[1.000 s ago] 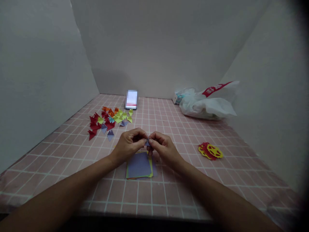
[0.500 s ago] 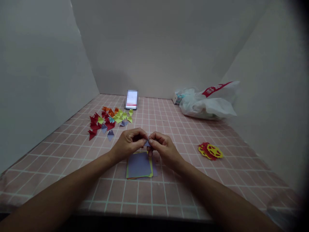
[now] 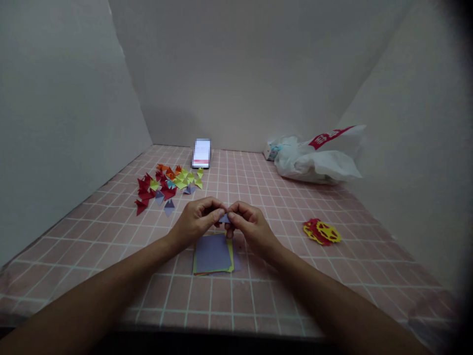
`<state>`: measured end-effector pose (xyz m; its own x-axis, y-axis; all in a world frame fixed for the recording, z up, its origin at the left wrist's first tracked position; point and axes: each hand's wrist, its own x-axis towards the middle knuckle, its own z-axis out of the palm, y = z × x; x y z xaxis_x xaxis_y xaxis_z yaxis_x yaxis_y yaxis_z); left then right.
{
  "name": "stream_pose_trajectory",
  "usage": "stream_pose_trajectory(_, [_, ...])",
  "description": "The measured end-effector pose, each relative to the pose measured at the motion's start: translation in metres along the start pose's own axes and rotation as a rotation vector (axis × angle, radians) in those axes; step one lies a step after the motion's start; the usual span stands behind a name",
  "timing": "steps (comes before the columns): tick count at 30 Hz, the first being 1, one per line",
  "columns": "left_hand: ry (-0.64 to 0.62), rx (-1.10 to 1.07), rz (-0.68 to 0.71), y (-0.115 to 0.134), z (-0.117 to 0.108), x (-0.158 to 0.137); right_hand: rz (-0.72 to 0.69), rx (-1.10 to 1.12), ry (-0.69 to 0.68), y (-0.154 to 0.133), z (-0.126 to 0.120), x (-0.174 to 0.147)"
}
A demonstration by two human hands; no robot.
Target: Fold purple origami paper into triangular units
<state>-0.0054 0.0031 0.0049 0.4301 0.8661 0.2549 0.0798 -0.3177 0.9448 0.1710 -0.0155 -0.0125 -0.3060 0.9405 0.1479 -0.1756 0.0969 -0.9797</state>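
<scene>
Between both hands is a small folded piece of purple paper (image 3: 224,218), mostly covered by fingers. My left hand (image 3: 201,217) pinches its left side with thumb and forefinger. On the other side, my right hand (image 3: 248,224) grips it, thumb on top and fingers curled beneath. Just below the hands lies a stack of square paper sheets (image 3: 212,253), purple on top with yellow, green and orange edges showing. Several folded paper pieces (image 3: 168,191) in red, orange, yellow, blue and purple are spread to the left beyond my left hand.
A phone (image 3: 201,153) with a lit, blurred screen stands at the back. At the back right lies a white plastic bag (image 3: 318,160) beside a small patterned box (image 3: 272,151). Red and yellow cut-out shapes (image 3: 322,232) lie on the right of the pink checked tablecloth (image 3: 281,296).
Both hands stay nearly in place over the stack. The left thumb and the purple paper have shifted slightly, and a little more of the paper's left part shows.
</scene>
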Motion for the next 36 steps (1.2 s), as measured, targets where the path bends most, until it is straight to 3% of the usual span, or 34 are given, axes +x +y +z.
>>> stream_pose_trajectory(5, [0.015, -0.177, -0.053, -0.003, 0.004, 0.000, -0.038, -0.047, -0.004, -0.002, -0.001, 0.001])
stream_pose_trajectory(10, [0.031, -0.223, -0.072, -0.003, 0.006, 0.000, -0.063, -0.078, 0.000, -0.003, 0.001, 0.000])
stream_pose_trajectory(17, [0.073, -0.177, -0.020, -0.002, 0.008, 0.000, -0.057, -0.100, -0.003, 0.000, -0.001, 0.000])
stream_pose_trajectory(22, [0.139, 0.019, 0.099, -0.002, 0.010, -0.002, -0.068, -0.133, -0.008, 0.001, -0.002, -0.001])
stream_pose_trajectory(28, [0.108, 0.128, 0.167, -0.004, 0.009, -0.004, -0.058, -0.123, -0.005, 0.002, -0.002, 0.000])
stream_pose_trajectory(33, [0.132, 0.092, 0.150, -0.004, 0.012, -0.003, -0.061, -0.209, 0.023, 0.000, 0.000, 0.000])
stream_pose_trajectory(36, [0.139, -0.004, 0.071, -0.002, 0.013, -0.003, -0.096, -0.277, 0.052, -0.001, 0.001, -0.002])
